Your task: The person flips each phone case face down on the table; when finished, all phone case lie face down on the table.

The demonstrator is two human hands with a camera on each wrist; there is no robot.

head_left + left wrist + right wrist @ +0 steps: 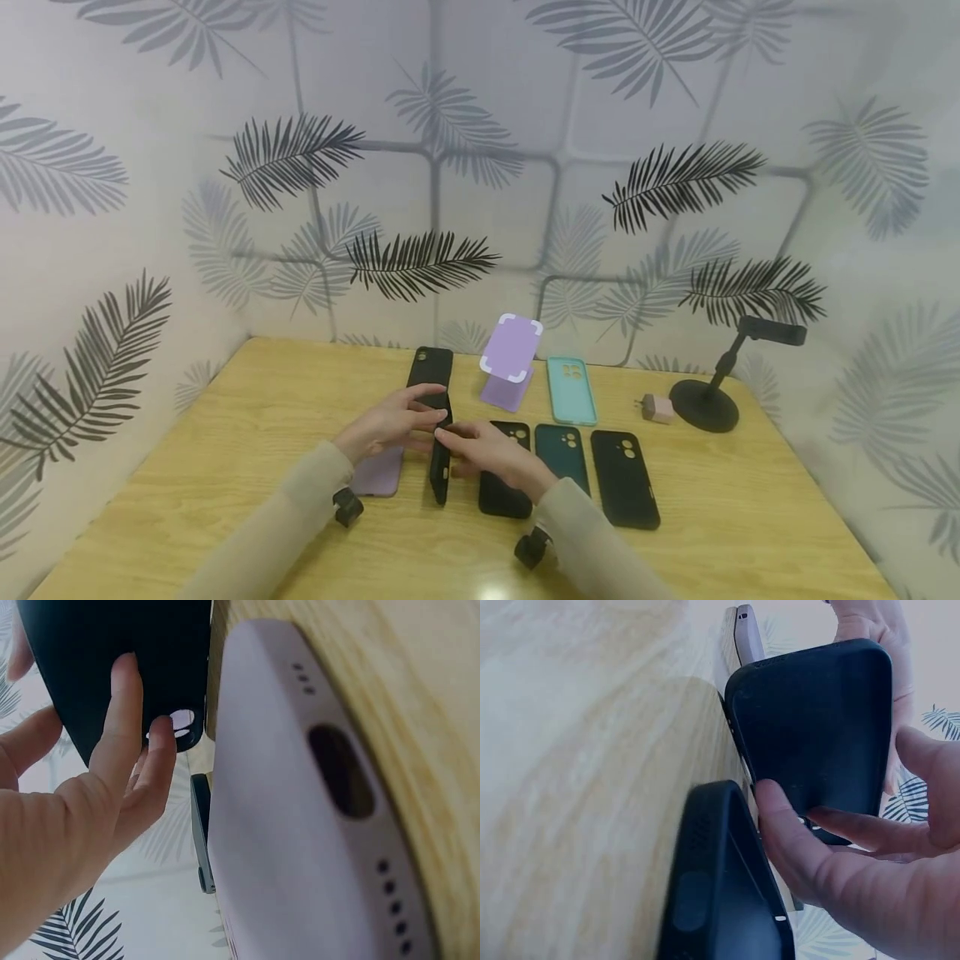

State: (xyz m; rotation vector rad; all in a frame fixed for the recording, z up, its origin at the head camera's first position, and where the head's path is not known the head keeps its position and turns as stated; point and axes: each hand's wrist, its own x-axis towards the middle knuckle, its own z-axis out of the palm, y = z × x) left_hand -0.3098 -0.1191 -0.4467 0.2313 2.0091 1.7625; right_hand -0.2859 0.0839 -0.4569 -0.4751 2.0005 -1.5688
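Both hands hold a black phone case point(440, 473) on its long edge, close over the table. My left hand point(390, 423) has its fingers on the case's back, near the camera cutouts in the left wrist view. From the other side, my right hand point(495, 457) grips it, with fingertips against the hollow inside point(817, 727) in the right wrist view. Under the left hand lies a lilac case point(378, 475), partly covered. Another black case point(504, 497) lies under the right hand, and a further black case point(433, 363) lies behind the left hand.
To the right lie a dark teal case point(562, 454), a black case point(625, 479) and a turquoise case point(572, 393). A purple phone stand point(512, 348) stands at the back. A pink plug point(660, 408) sits beside a black stand point(705, 406). A patterned wall point(480, 208) closes the far edge.
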